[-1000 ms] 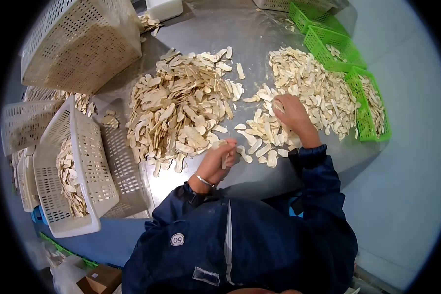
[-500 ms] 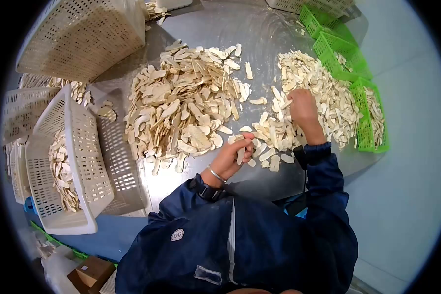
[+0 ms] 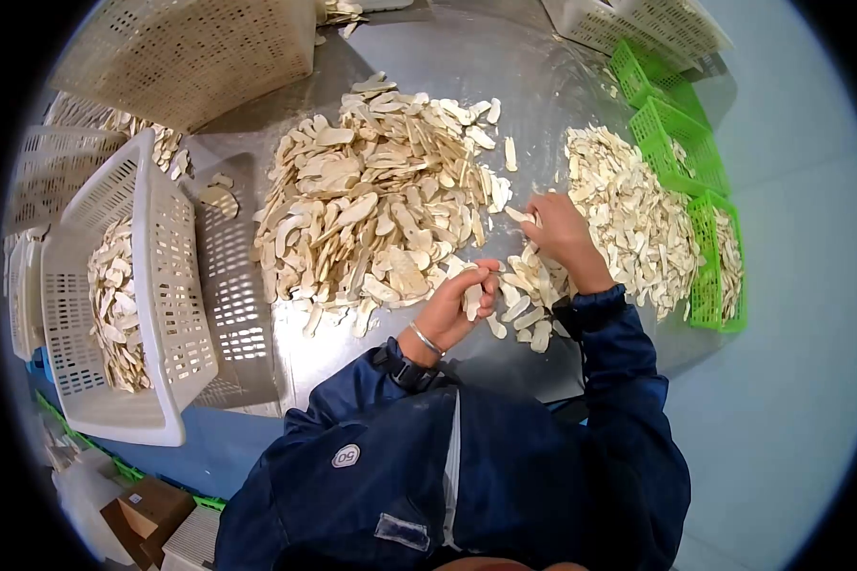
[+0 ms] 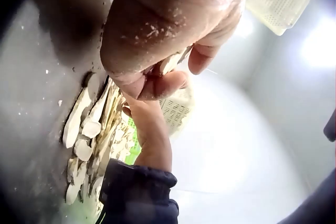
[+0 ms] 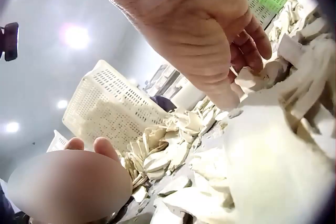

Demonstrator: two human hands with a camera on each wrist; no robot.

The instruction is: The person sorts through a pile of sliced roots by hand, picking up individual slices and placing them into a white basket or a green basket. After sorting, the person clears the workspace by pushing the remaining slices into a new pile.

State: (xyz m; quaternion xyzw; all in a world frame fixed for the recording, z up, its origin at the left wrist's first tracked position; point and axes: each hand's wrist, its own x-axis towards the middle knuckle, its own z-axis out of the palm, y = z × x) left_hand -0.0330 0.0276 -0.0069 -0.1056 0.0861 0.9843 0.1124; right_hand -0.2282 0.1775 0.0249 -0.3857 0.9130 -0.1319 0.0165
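Note:
In the head view my left hand (image 3: pixel 452 309) is over the near edge of the large pile of pale, dried-looking slices (image 3: pixel 367 195). Its fingers curl around a pale slice (image 3: pixel 471 302), whose edge (image 4: pixel 170 62) shows between fingers and thumb in the left wrist view. My right hand (image 3: pixel 567 240) is to the right, over a small cluster of slices (image 3: pixel 526 290). Its fingertips pinch a slice (image 3: pixel 519 216) that points left. In the right wrist view its fingers bend over a slice (image 5: pixel 252 79) among others.
Another heap of small slices (image 3: pixel 628 228) lies at the right, beside green baskets (image 3: pixel 719 314) along the table's edge. A white perforated basket (image 3: pixel 176 314) with slices stands at the left, with a larger crate (image 3: pixel 190 62) behind it. Bare metal table (image 3: pixel 476 48) shows at the back.
My left hand has moved right from the big pile's edge, toward the small cluster, still holding a slice. My right hand has shifted slightly and now has a slice at its fingertips. The head view has shifted.

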